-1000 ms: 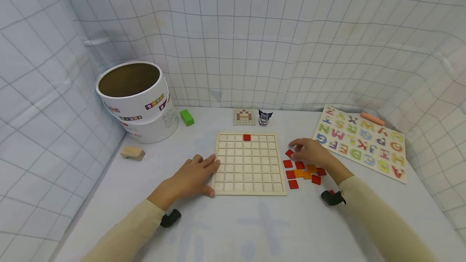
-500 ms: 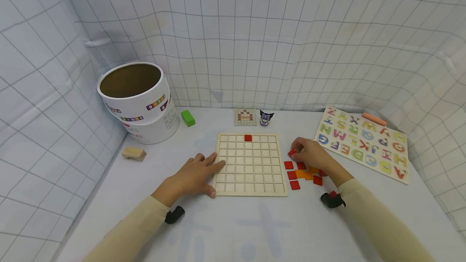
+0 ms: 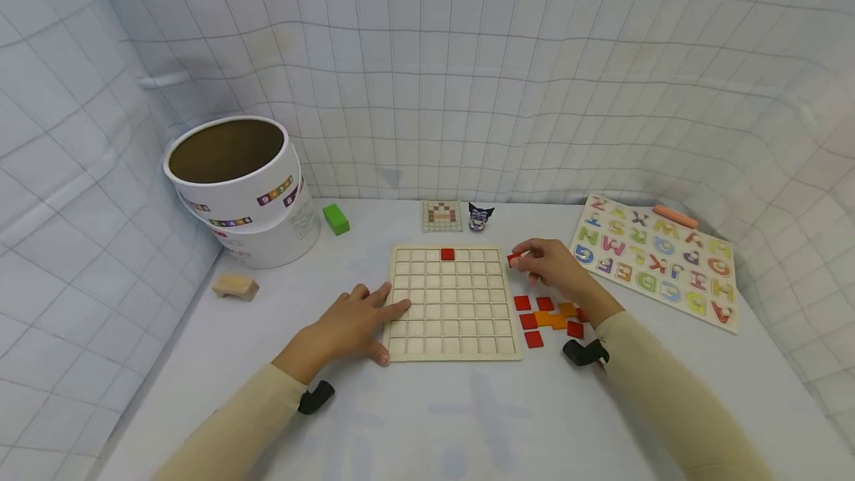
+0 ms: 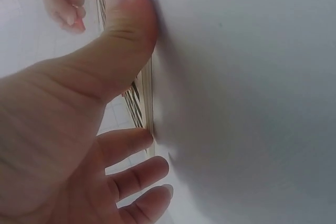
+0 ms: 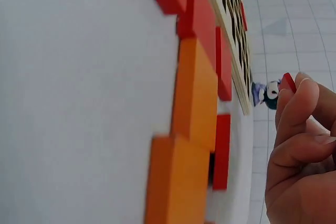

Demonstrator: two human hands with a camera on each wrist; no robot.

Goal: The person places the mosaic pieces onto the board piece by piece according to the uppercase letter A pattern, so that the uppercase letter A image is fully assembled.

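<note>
A wooden grid board (image 3: pixel 453 303) lies flat on the table, with one red tile (image 3: pixel 447 254) set in its top row. My left hand (image 3: pixel 361 318) rests flat on the board's left edge (image 4: pixel 148 109), fingers straight and thumb on the table. Beside the board's upper right corner my right hand (image 3: pixel 544 266) pinches a red tile (image 3: pixel 513 259) (image 5: pixel 288 81) between its fingertips, lifted off the table. Loose red tiles (image 3: pixel 522 303) and orange tiles (image 3: pixel 551 319) (image 5: pixel 195 90) lie in a cluster just right of the board, below that hand.
A white cylindrical tub (image 3: pixel 237 184) stands at the back left, with a green block (image 3: pixel 335 219) and a wooden arch block (image 3: pixel 235 286) near it. Behind the board are a pattern card (image 3: pixel 442 216) and a small figurine (image 3: pixel 479 217). An alphabet puzzle board (image 3: pixel 657 262) lies at right.
My right hand has picked a red tile from the cluster, lifted it and moved up and left toward the board's upper right corner. The left hand has stayed on the board's edge.
</note>
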